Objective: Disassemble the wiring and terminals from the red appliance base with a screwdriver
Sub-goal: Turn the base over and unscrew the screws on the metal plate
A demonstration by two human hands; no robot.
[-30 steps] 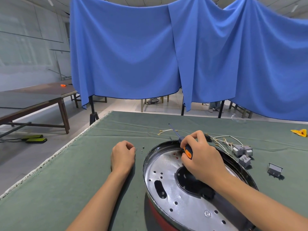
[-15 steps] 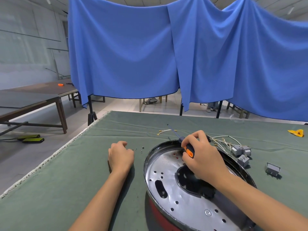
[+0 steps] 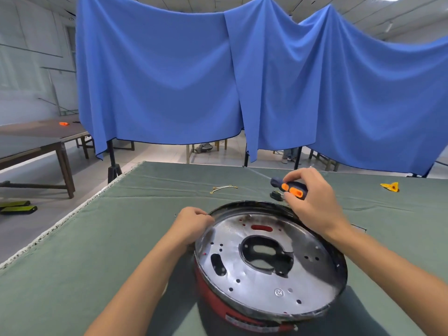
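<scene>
While the red appliance base (image 3: 244, 309) sat near the tabletop's (image 3: 72, 251) front edge, left hand (image 3: 191, 224) fingers curled gripping its rim; beyond, right hand (image 3: 312, 202) fingers pinched the screwdriver (image 3: 289, 189). Steadying the rim should help.

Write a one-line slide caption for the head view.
Right hand lifts the screwdriver above the red appliance base while the left hand grips its rim.
</scene>
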